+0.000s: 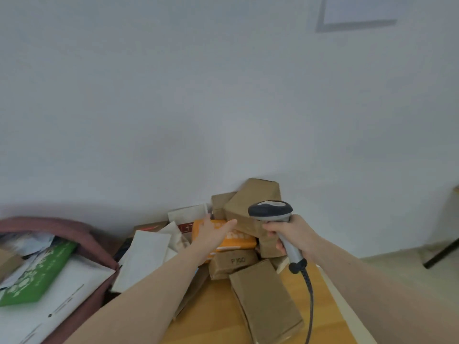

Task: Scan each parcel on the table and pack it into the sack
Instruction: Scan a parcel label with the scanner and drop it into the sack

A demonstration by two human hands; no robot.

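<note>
A heap of parcels lies on the wooden table (218, 316) against the wall: brown cardboard boxes (265, 301), white mailers (144, 259) and an orange parcel (238, 240). My left hand (213, 232) reaches over the heap with its fingers stretched out, resting on the orange parcel. My right hand (290, 234) grips the handle of a grey and black barcode scanner (270, 211), whose head points left toward the pile. At the left stands the dark red sack (96, 247), open, with a green packet (37, 274) and white envelopes inside.
The scanner's coiled cable (309, 301) hangs down over the table's right side. A large brown box (253, 202) leans on the white wall at the back. A black table leg (442, 254) shows on the floor at the far right.
</note>
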